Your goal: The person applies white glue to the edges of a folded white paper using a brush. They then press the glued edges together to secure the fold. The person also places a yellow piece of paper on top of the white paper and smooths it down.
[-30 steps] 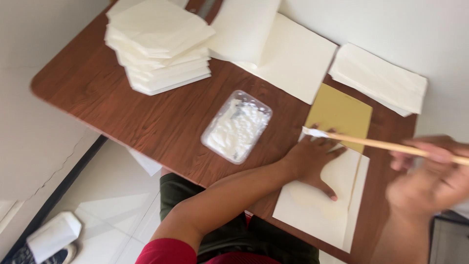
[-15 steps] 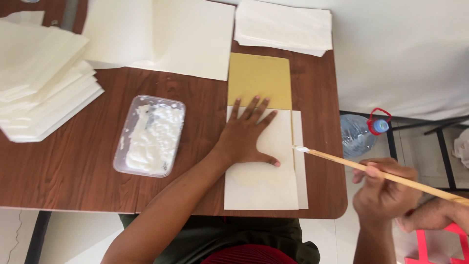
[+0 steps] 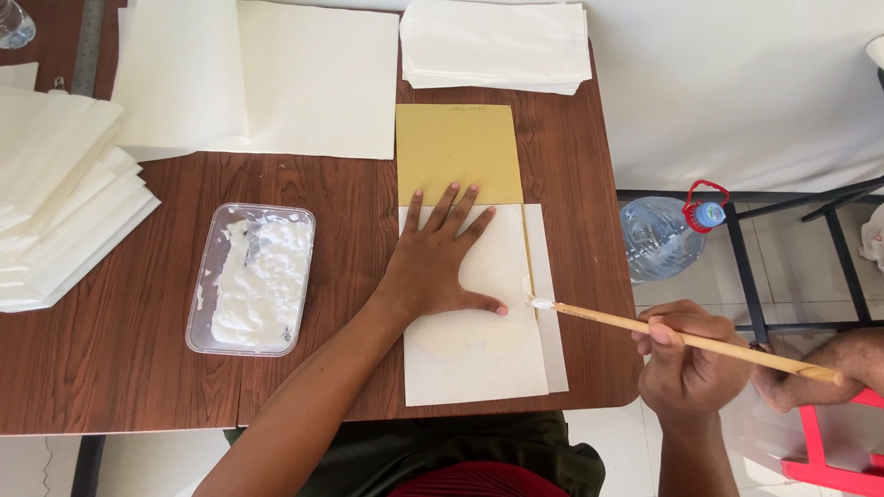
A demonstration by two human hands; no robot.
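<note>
The tabletop (image 3: pixel 322 193) is dark wood-grain with a slight sheen. The cream paper sheet (image 3: pixel 474 345) looks matt and smooth. The brush (image 3: pixel 681 339) has a pale wooden handle; the tray (image 3: pixel 204 308) is clear glossy plastic.

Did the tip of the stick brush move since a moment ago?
Yes. The brush tip has come left and now touches the right edge of the white sheet; half a second ago it hung just off that edge.

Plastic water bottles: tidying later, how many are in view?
2: a large clear plastic water bottle with a red handle on the floor right of the table; another clear bottle top left, mostly cropped.
</note>
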